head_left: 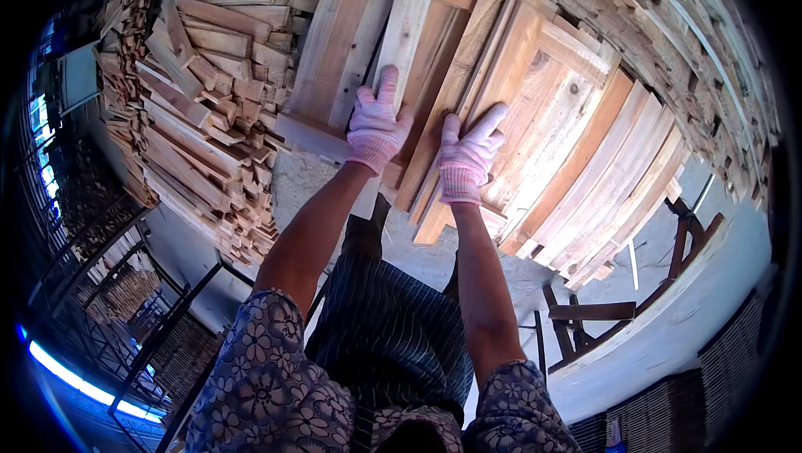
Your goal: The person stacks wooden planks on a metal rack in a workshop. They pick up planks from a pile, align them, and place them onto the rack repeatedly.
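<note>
My left hand [380,129], in a pink-and-white knit glove, is closed over a long pale wooden plank [409,31]. One finger stretches along the plank's face, and its near end [365,200] sticks out below the wrist. To the right, my right hand [469,156] wears a matching glove and lies with its fingers apart on a reddish board [511,56]. Its fingertips reach the board's right edge. Between the hands runs a narrow brown board [455,64]. Left of the plank lies a wide, knotted wooden panel [334,48].
A tall stack of short wood offcuts [209,127] stands at left. More pale boards [606,177] lie side by side at right, with piled strips [660,27] behind them. A dark metal frame [593,313] stands at lower right, beside a pale curved surface [668,319].
</note>
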